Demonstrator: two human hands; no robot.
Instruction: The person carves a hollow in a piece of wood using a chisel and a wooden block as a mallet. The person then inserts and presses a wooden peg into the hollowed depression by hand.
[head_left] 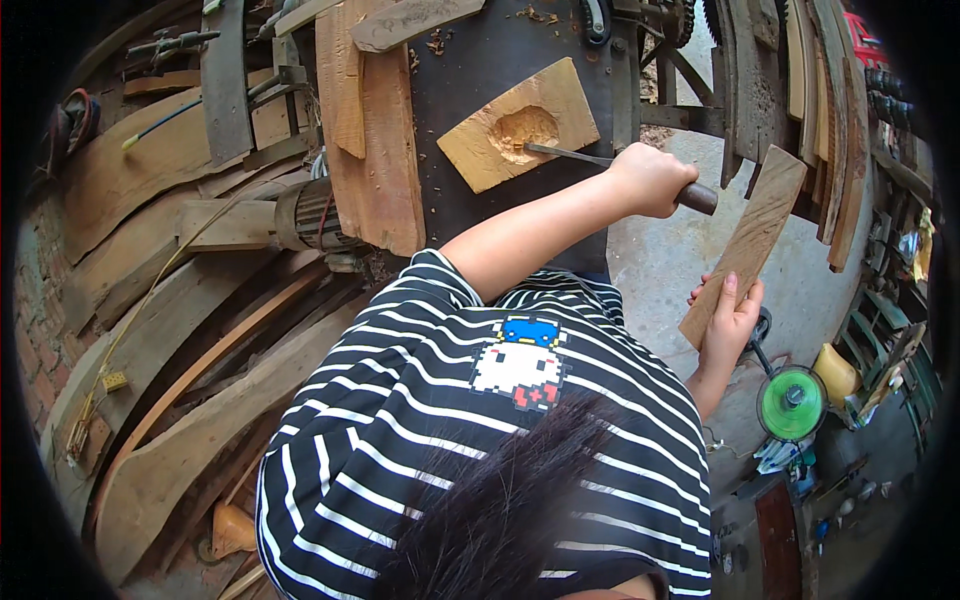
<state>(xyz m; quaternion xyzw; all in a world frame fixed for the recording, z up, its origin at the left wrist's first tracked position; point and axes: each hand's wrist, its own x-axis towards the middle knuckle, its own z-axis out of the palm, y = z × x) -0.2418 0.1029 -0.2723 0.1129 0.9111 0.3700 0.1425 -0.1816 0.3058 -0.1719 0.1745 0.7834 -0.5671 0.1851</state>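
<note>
A thick yellowish wooden block [570, 95] lies askew on the dark work surface, with a rough oval hollow [530, 125] cut into its top. My left hand [650, 180] is closed round the brown handle of a chisel [572, 156]. The chisel's metal blade slants left, and its tip is in the hollow among pale chips. Off to the right, my right hand [735, 312] grips the lower end of a flat wooden board [757, 235]. The board is tilted, its far end raised beyond the chisel handle and apart from it.
Planks [375, 160] lie along the left side of the dark work surface [450, 70]. A motor [310, 215] and long curved boards [200, 420] fill the left. Several upright planks [825, 110] lean at the far right. Below them stands a green fan [791, 402].
</note>
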